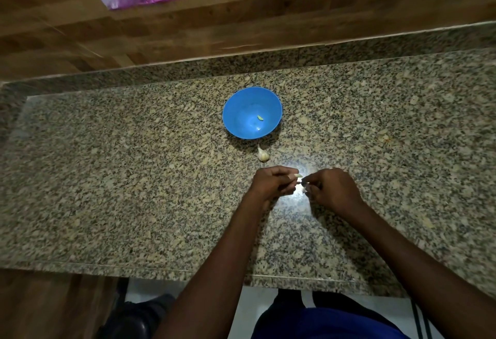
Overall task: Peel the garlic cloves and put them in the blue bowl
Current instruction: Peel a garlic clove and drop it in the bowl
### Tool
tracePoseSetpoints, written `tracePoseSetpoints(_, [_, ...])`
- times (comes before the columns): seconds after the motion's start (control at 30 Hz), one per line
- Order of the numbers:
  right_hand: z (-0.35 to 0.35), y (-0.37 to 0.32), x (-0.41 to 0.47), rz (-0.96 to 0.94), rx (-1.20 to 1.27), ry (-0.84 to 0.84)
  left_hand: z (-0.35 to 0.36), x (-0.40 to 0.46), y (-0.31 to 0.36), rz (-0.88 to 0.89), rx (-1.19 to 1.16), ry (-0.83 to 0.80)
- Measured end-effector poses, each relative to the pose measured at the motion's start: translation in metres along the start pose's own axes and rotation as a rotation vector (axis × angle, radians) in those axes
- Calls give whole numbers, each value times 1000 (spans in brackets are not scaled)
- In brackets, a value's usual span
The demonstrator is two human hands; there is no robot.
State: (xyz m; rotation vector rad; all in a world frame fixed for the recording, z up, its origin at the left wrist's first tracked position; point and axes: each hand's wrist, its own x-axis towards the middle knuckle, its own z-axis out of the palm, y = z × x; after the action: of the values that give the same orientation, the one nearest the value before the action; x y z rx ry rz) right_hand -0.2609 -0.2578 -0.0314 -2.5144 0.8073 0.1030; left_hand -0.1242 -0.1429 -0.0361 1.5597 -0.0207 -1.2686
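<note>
Granite counter (pixel 134 177) lies bare around both hands; left fingers (pixel 291 177) and right fingers (pixel 308 181) pinch a clove (pixel 298 175).

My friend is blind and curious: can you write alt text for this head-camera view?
Two hands peel a garlic clove over a speckled granite counter: the left hand holds it, and the right hand pinches at its tip. Beyond them lie a garlic bulb and a blue bowl with one small piece inside.

Bare forearms, no sleeves; blue garment (pixel 330 324) below, dark shoe (pixel 139 317)
</note>
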Motion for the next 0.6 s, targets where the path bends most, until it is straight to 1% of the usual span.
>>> tracePoseSetpoints(0.07, [1,2,-2,6,-18,23,1,-3,-2,25,-7,-23])
tracePoseSetpoints(0.13, [2,3,-5,42,123,98,3,-7,-2,37,-47,-42])
tracePoseSetpoints(0.17, [2,2,-6,77,267,124,4,-8,-2,46,-63,-42])
tracePoseSetpoints(0.2, [1,0,-6,151,468,129,4,-8,-2,56,-69,-36])
tracePoseSetpoints(0.27, [-1,-7,-7,353,924,103,5,-8,-1,70,-62,-30])
tracePoseSetpoints(0.3, [-3,-10,-8,427,1086,83,6,-9,0,76,-53,-34])
tracePoseSetpoints(0.33, [-5,-11,-7,462,1157,62,6,-9,-1,83,-44,-40])
tracePoseSetpoints(0.4, [-5,-9,-6,479,1210,8,7,-12,0,104,-12,-47])
tracePoseSetpoints(0.47, [-4,-5,-3,480,1263,-12,7,-11,0,128,34,-32])
tracePoseSetpoints(0.53, [-2,-1,-1,489,1289,-9,7,-9,-2,144,70,15])
tracePoseSetpoints(0.6, [1,2,-1,485,1262,13,5,-5,-5,151,96,79])
